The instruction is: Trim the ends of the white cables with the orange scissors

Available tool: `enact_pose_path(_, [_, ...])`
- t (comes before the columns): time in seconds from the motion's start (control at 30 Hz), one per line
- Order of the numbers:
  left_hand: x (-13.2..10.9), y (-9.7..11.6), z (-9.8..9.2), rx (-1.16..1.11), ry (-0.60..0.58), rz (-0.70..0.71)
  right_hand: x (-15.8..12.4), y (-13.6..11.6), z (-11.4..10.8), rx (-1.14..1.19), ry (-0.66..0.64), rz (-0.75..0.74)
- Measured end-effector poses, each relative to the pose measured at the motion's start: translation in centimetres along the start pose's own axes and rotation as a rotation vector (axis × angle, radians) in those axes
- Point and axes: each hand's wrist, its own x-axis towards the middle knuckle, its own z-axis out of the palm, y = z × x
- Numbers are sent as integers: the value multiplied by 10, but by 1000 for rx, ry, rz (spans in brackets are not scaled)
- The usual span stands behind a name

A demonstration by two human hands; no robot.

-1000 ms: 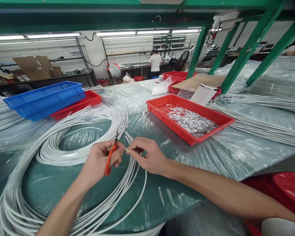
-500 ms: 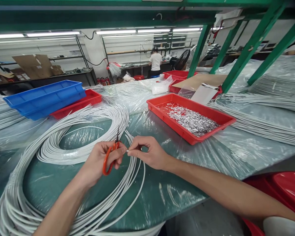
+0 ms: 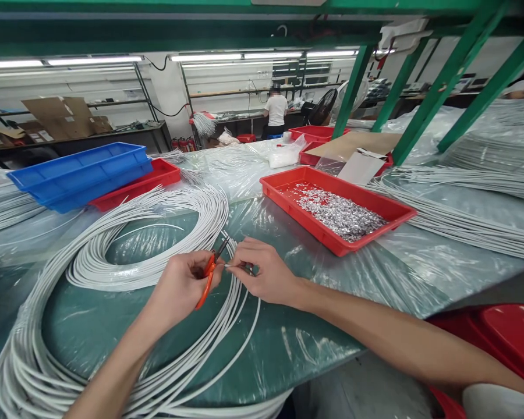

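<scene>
Orange-handled scissors [image 3: 206,284] are held in my left hand [image 3: 187,286], their dark blades pointing up and to the right. My right hand [image 3: 262,270] pinches the end of a white cable [image 3: 250,338], its fingertips close against those of my left hand. Both hands are above the right side of a big coil of white cables [image 3: 30,326]. A smaller coiled bundle [image 3: 113,270] lies within it. Right of my hands, a red tray [image 3: 340,247] holds many small silvery metal pieces [image 3: 340,212].
A blue tray [image 3: 82,174] rests over a red one [image 3: 166,170] at the back left. More cables [image 3: 471,224] lie on the right. Green posts [image 3: 452,81] rise behind, and a red chair [image 3: 502,334] stands at lower right. A person [image 3: 276,109] is far back.
The scissors have turned in my left hand, their blades tilting from upright toward the right. My right hand's fingers have closed in more, and the two hands remain together.
</scene>
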Motion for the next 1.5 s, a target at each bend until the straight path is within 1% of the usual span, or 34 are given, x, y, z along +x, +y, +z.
enact_pose_path(0.13, [2, 0, 0, 39, -6, 31, -1, 3, 1, -206, -24, -170])
enact_pose_path(0.23, [1, 5, -1, 3, -23, 11, -1, 4, 2, -283, -24, -232])
enact_pose_path(0.33, [0, 12, -2, -84, -32, -31, 0, 2, 1, -201, 26, -228])
enact_pose_path(0.43, [-1, 13, -1, -214, -28, -26, 1, -2, 0, -144, 83, -217])
enact_pose_path(0.53, [0, 7, 2, -361, -50, 0, 1, -6, 0, -107, 145, -221])
enact_pose_path(0.67, [4, -5, 6, -539, -136, 25, 1, -12, -2, -54, 216, -259])
enact_pose_path(0.77, [5, -7, 6, -598, -181, 20, 0, -15, -3, -37, 236, -253])
enact_pose_path(0.83, [4, -4, 4, -565, -171, 23, 0, -15, -3, -33, 222, -220])
enact_pose_path(0.97, [0, 7, -2, -386, -107, -13, 0, -11, -2, -62, 189, -196])
enact_pose_path(1.07, [-1, 12, -4, -258, -76, 0, -1, -6, -1, -158, 141, -241])
enact_pose_path(1.2, [-1, 11, -5, -116, -55, 23, -2, -2, -1, -328, 85, -276])
enact_pose_path(1.37, [-3, 16, -4, -111, -79, 13, -3, -5, -2, -457, 94, -319])
enact_pose_path(1.5, [-4, 19, -5, -173, -91, 3, -3, -8, -2, -478, 125, -309])
